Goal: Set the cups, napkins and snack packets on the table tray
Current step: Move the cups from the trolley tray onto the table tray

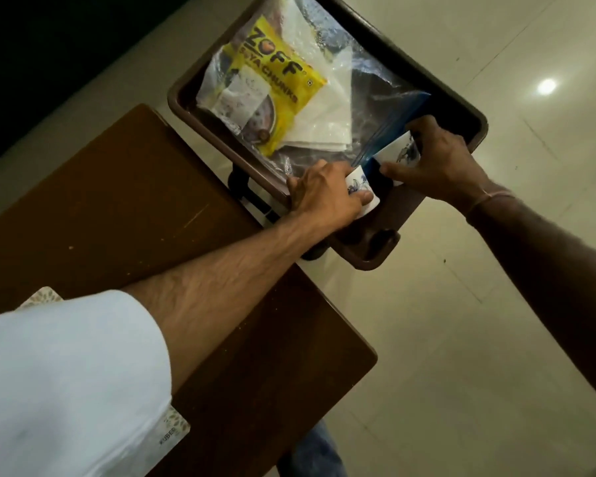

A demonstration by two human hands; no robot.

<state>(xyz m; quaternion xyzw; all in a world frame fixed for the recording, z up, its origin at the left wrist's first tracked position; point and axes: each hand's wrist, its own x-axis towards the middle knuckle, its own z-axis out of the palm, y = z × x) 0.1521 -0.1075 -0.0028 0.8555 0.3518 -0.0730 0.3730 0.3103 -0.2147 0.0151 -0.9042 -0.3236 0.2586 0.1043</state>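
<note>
A dark brown tray (183,98) stands beyond the wooden table. In it lies a clear plastic bag with a blue strip (389,129), holding a yellow snack packet (279,87) and folded white napkins (327,125). My left hand (324,197) grips a white cup with a blue print (360,187) at the tray's near edge. My right hand (441,160) holds a second white cup with a blue print (398,153) beside the bag's blue strip. Both cups are partly hidden by my fingers.
A brown wooden table (117,215) fills the lower left, with a patterned white packet (172,428) near its front edge under my sleeve. Pale tiled floor (461,339) lies to the right. The tray's handle (375,249) juts toward me.
</note>
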